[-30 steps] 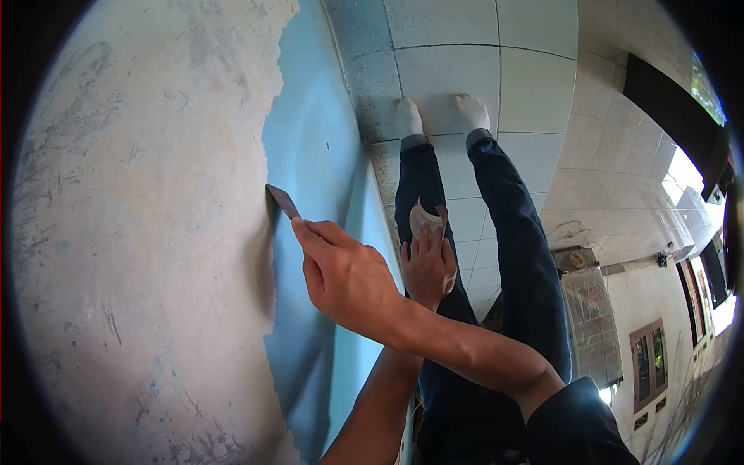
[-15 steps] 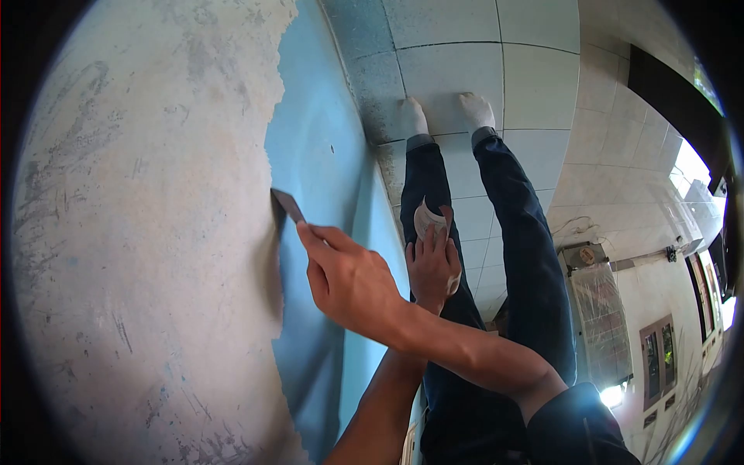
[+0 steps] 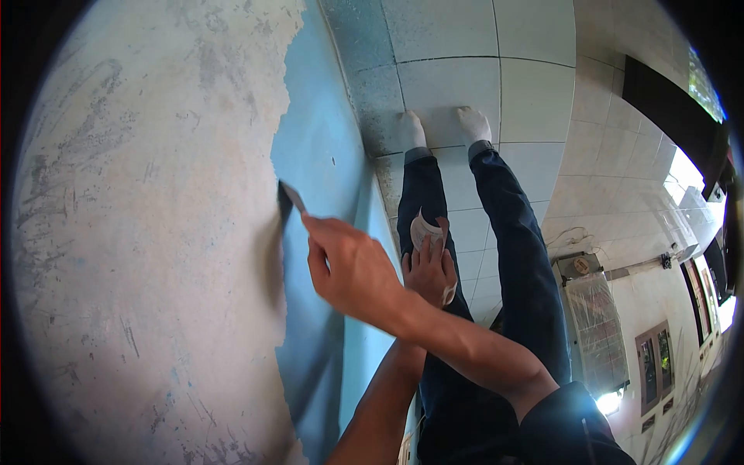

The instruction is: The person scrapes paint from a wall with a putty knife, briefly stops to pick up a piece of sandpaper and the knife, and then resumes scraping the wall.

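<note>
The right hand is closed around a thin scraper, with its fingers bent and together, clamped on the lower part of the tool. The thumb side faces to the wall. The scraper is at the wall, beside the uneven border where the pale, scratched surface meets the blue paint. Its long axis goes slanting, from the hand at the lower right toward the upper left of the view, and the dark blade end points up and left. If the whole blade edge touches the wall, one cannot tell.

The left hand is behind the right forearm, in front of one leg. Its fingers are a little apart and lie on a pale curved piece with a reddish part at its side. The underside is hidden, so one cannot tell how firmly the fingers close on it. A white smear is on this hand, near the wrist.
</note>
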Action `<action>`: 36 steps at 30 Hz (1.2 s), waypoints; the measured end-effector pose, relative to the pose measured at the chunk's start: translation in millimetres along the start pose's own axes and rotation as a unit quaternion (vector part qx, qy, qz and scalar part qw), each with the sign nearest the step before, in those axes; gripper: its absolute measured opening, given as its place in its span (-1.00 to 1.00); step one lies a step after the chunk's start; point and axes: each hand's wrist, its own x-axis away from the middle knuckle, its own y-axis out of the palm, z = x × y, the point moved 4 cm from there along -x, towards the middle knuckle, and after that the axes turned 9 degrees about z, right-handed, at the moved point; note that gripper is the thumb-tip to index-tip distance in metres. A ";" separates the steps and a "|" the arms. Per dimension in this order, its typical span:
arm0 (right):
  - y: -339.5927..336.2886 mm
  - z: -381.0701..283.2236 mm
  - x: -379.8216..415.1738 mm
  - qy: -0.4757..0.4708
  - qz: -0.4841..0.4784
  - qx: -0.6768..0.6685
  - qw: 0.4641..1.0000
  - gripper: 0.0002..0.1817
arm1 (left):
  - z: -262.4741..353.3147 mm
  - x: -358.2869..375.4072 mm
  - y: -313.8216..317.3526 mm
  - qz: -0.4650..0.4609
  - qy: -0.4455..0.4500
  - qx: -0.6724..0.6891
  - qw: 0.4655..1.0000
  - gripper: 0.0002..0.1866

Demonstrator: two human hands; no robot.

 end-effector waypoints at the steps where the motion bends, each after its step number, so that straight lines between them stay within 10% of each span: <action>1: -3.3 -5.7 10.4 -0.027 0.020 -0.013 0.999 -0.64 | -0.2 -1.4 -0.8 0.006 0.003 0.004 1.000 -0.58; 36: 1.1 11.0 4.0 0.001 0.014 0.012 1.000 -0.70 | 2.0 4.2 2.7 -0.010 -0.018 0.017 1.000 -0.58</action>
